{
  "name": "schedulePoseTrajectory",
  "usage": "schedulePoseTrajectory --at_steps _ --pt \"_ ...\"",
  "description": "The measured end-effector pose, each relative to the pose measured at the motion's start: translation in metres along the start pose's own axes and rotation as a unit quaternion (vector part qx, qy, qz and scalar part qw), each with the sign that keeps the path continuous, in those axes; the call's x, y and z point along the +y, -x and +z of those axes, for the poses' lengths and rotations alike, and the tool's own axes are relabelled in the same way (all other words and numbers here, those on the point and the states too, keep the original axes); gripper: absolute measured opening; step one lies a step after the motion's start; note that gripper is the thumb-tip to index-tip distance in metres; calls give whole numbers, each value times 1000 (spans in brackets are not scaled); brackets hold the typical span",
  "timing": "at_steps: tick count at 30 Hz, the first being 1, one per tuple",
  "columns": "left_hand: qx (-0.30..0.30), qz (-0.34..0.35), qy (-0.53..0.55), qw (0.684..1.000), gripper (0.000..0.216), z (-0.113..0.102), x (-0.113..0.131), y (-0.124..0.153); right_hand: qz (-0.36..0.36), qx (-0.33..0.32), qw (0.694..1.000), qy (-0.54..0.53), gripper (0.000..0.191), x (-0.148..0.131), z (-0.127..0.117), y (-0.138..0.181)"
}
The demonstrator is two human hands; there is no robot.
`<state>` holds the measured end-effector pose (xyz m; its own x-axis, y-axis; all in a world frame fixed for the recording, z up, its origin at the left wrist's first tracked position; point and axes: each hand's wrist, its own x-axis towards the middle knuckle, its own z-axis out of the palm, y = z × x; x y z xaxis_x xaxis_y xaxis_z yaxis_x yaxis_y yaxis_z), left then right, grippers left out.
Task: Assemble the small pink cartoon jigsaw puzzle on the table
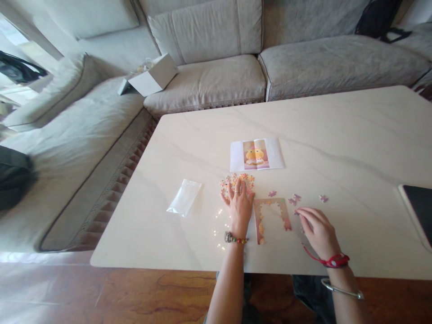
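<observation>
Right grip [319,229] pinches a puzzle piece [296,213] between fingertips, just right of the part-built border [258,220], while the left grip [240,207] splays unclenched over the loose pile [249,178], the printed sheet [255,155] lying flat beyond on the bench [337,148], presumably for easy viewing!

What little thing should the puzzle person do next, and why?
Perhaps try the puzzle piece at the right hand against the lower right end of the partly built border: that side stops short of the left one, and the hand is close by.
</observation>
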<state>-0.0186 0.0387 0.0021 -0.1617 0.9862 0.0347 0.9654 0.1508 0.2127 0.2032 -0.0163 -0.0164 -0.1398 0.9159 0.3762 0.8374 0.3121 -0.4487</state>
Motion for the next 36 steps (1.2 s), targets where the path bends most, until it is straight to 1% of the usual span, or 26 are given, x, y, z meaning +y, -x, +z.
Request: schedulePoseTrajectory --at_steps 4,9,13,17,18,20,23,25,27,29,32,34,36 --pt "3 11 -3 1000 45 4 3 2 -5 0 1000 -5 23 1 -3 2" --pt "-15 16 -10 1000 49 1 5 0 0 5 1000 0 23 4 -5 3" --pt "-15 5 -13 1000 52 -8 6 2 -4 6 1000 1 23 4 -5 3" --pt "9 -29 7 999 47 -21 6 19 -2 9 1000 8 23 4 -6 4" --pt "17 -26 20 999 44 -25 7 25 0 10 1000 11 22 5 -6 4" --pt "25 10 60 998 39 -30 12 35 4 16 1000 26 22 9 -6 5" --pt "9 108 146 983 33 -34 26 46 12 24 998 59 24 17 -4 8" --pt "-25 198 197 960 32 -34 35 50 13 17 997 76 27 22 -2 9" --pt "-64 288 224 929 31 -32 43 54 6 0 996 84 28 24 0 10" --pt "-90 350 232 903 28 -30 46 56 -1 -19 996 87 27 24 1 11" --pt "-99 384 229 889 26 -27 46 59 7 -24 996 82 25 21 -2 10" --pt "-94 383 222 892 25 -25 44 59 10 -29 997 66 25 20 -5 10" --pt "-88 379 215 896 24 -23 39 58 2 -51 998 44 29 20 -9 11"
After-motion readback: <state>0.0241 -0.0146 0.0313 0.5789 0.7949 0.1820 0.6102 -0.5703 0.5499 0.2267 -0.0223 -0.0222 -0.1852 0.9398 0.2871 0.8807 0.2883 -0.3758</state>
